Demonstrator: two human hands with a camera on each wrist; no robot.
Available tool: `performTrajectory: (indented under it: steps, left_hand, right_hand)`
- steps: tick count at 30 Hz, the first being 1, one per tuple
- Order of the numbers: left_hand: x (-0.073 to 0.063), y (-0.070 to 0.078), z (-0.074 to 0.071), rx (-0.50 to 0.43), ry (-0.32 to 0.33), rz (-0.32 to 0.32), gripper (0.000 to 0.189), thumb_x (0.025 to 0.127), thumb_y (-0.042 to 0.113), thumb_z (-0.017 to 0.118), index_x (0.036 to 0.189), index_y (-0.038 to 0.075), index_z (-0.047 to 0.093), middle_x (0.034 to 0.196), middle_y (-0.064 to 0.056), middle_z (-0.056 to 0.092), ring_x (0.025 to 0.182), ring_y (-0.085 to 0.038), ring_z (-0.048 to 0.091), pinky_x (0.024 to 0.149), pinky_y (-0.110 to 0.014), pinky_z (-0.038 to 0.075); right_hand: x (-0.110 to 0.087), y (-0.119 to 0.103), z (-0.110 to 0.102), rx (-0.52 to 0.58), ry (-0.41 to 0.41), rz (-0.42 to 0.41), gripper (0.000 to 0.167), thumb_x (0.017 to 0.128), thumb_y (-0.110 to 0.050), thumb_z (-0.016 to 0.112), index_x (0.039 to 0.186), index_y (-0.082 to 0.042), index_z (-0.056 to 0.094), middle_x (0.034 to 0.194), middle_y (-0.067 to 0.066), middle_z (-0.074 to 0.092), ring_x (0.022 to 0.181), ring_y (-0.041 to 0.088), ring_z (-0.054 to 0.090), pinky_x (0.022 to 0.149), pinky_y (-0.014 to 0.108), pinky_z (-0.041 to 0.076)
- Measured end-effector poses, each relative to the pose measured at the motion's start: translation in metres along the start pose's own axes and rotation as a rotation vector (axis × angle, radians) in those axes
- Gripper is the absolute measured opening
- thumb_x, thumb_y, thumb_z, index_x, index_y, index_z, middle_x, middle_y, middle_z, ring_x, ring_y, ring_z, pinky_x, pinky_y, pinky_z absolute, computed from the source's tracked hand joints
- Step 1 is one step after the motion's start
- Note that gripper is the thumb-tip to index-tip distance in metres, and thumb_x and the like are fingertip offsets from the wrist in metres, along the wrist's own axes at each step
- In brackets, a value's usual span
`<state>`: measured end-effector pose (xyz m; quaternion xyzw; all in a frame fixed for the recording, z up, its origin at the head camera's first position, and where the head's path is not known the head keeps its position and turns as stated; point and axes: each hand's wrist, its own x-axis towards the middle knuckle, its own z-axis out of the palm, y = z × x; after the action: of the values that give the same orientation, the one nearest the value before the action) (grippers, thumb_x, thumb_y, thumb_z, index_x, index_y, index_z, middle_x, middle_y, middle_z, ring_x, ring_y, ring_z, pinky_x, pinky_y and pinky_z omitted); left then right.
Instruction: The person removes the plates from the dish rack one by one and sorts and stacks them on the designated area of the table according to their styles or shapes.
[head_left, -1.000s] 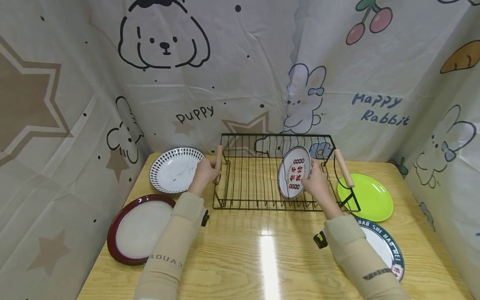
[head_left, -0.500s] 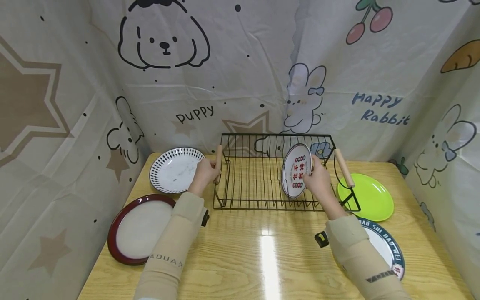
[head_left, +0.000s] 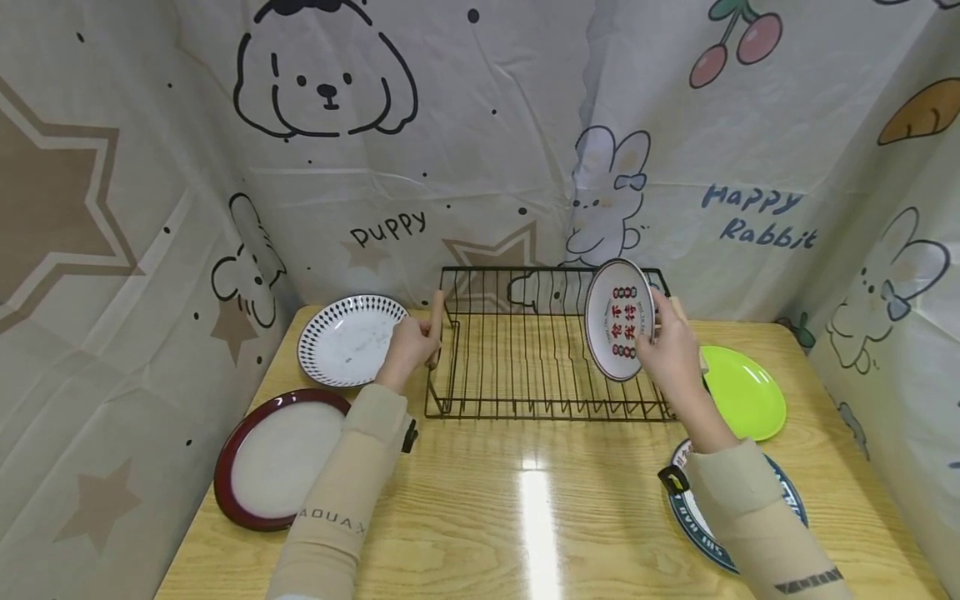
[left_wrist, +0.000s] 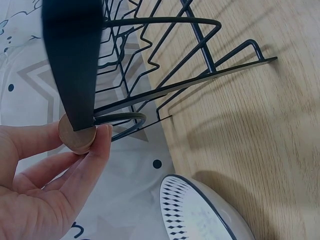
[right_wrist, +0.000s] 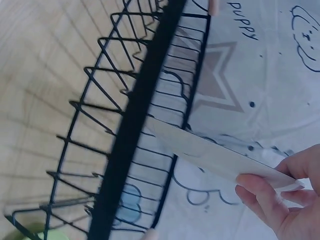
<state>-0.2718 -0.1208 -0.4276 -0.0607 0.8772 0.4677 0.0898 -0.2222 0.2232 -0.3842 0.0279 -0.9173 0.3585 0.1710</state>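
Observation:
My right hand (head_left: 671, 346) pinches the right edge of a small white plate (head_left: 613, 325) with red characters and a dark rim. The plate stands tilted over the right part of a black wire dish rack (head_left: 517, 417). Seen nearly edge-on in the right wrist view, the plate (right_wrist: 215, 157) sits between thumb and fingers, its far end passing behind the rack's dark bar. At the rack's left end my left hand (head_left: 407, 350) holds the round wooden handle (head_left: 437, 325), thumb and fingertips around it in the left wrist view. The right handle is mostly hidden behind my right hand.
On the left lie a white dish with a black diamond border (head_left: 352, 342) and a maroon-rimmed plate (head_left: 281, 458). A lime green plate (head_left: 746, 396) and a blue-rimmed plate (head_left: 701, 537), partly under my right sleeve, lie at right. A printed curtain (head_left: 465, 125) hangs close behind the rack.
My right hand has moved up and to the right with the small plate, raising it from the rack's wires. The left hand stays on the handle and the rack has not moved.

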Motion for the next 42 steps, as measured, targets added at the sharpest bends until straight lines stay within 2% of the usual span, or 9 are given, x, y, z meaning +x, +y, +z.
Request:
performTrajectory:
  steps: [9,17,20,24,27,30,33,38,42]
  left_hand:
    - [0.001,0.0,-0.001,0.023,0.011,-0.005,0.021,0.087,0.001,0.053,0.103,-0.002,0.066,0.084,-0.024,0.065,0.057,-0.018,0.058,0.051,-0.025,0.043]
    - [-0.002,0.0,-0.001,-0.021,-0.004,-0.011,0.019,0.089,0.003,0.053,0.104,-0.002,0.065,0.084,-0.028,0.063,0.065,-0.029,0.062,0.061,-0.034,0.05]
    - [-0.002,0.0,-0.001,-0.025,-0.004,-0.01,0.021,0.09,0.004,0.053,0.107,-0.002,0.063,0.086,-0.028,0.062,0.069,-0.032,0.062,0.062,-0.034,0.05]
    - [-0.002,-0.001,0.0,-0.004,0.005,0.001,0.02,0.089,0.004,0.053,0.104,-0.002,0.064,0.086,-0.027,0.063,0.067,-0.03,0.063,0.057,-0.029,0.048]
    - [-0.001,-0.001,0.0,0.012,0.018,0.011,0.017,0.088,0.004,0.054,0.099,-0.003,0.066,0.082,-0.027,0.063,0.06,-0.024,0.061,0.054,-0.026,0.046]
    - [-0.001,-0.001,0.0,0.013,0.017,0.012,0.016,0.088,0.004,0.054,0.098,-0.003,0.066,0.081,-0.027,0.063,0.058,-0.023,0.061,0.054,-0.026,0.046]
    - [-0.001,0.0,-0.001,0.001,0.009,-0.003,0.018,0.089,0.003,0.054,0.102,-0.003,0.065,0.083,-0.026,0.063,0.064,-0.028,0.062,0.055,-0.028,0.046]
    - [-0.001,0.0,-0.001,-0.02,0.002,-0.019,0.021,0.088,0.002,0.053,0.106,-0.003,0.063,0.09,-0.026,0.062,0.077,-0.036,0.063,0.059,-0.031,0.049]
    - [-0.002,0.001,0.0,-0.051,-0.006,-0.013,0.025,0.088,0.0,0.052,0.111,-0.004,0.061,0.097,-0.029,0.061,0.083,-0.04,0.062,0.063,-0.035,0.053]
  right_hand:
    - [-0.017,-0.002,-0.04,0.002,0.111,0.018,0.071,0.074,0.015,0.049,0.14,-0.008,0.035,0.112,0.032,0.055,0.089,0.045,0.058,0.062,0.052,0.053]
    - [-0.031,0.008,-0.076,-0.032,0.227,0.044,0.068,0.077,0.017,0.049,0.139,-0.01,0.038,0.114,0.029,0.057,0.098,0.046,0.057,0.069,0.051,0.05]
    - [-0.037,0.013,-0.09,-0.034,0.241,0.12,0.067,0.079,0.015,0.049,0.139,-0.013,0.037,0.12,0.026,0.055,0.106,0.043,0.055,0.076,0.047,0.047]
    - [-0.047,0.022,-0.107,-0.003,0.266,0.205,0.067,0.081,0.013,0.049,0.14,-0.016,0.038,0.129,0.02,0.05,0.112,0.041,0.051,0.073,0.017,0.049]
    - [-0.056,0.032,-0.117,0.015,0.314,0.243,0.068,0.079,0.015,0.048,0.139,-0.018,0.04,0.131,0.02,0.049,0.114,0.036,0.052,0.063,-0.002,0.037]
    - [-0.065,0.044,-0.125,0.004,0.349,0.321,0.07,0.08,0.014,0.048,0.139,-0.021,0.04,0.129,0.022,0.049,0.111,0.021,0.054,0.06,-0.004,0.036]
    - [-0.073,0.057,-0.131,-0.002,0.369,0.42,0.07,0.08,0.012,0.048,0.139,-0.025,0.039,0.127,0.024,0.051,0.1,0.005,0.055,0.057,-0.003,0.036]
    - [-0.087,0.075,-0.137,-0.058,0.377,0.522,0.07,0.084,0.009,0.046,0.141,-0.029,0.033,0.129,0.023,0.05,0.106,0.009,0.054,0.061,-0.003,0.036]
    - [-0.099,0.088,-0.14,-0.056,0.362,0.623,0.072,0.085,0.01,0.043,0.143,-0.03,0.028,0.132,0.024,0.045,0.11,0.014,0.053,0.055,-0.006,0.03]
